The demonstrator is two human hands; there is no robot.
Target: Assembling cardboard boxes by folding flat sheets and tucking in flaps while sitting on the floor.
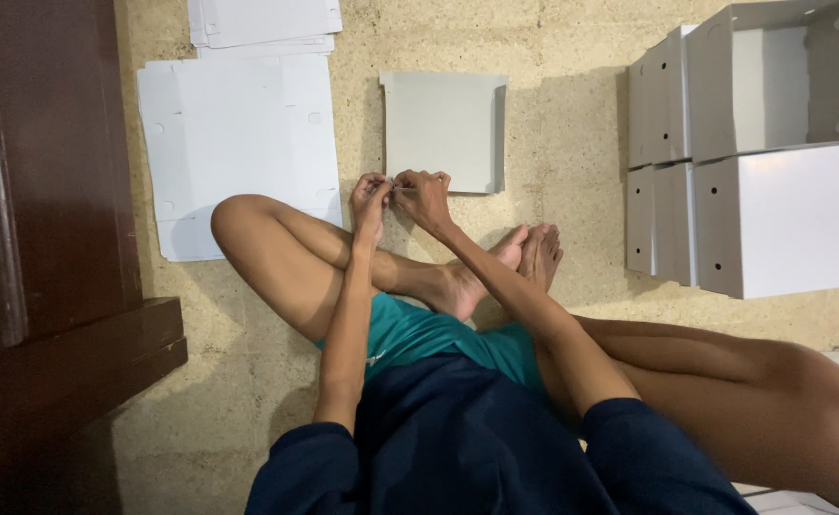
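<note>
Grip hidden: both hands (395, 195) pinch the cardboard sheet's (443, 129) near edge.

Bare floor (562, 124) runs as an open lane between the half-folded box (443, 129) and the stack of finished boxes (753, 162) on the right. Left of the half-folded box, a narrow strip of floor separates it from the flat cardboard sheets (238, 143). The dark wooden furniture (47, 238) walls off the far left. The person's crossed legs (343, 257) block the near side.
</note>
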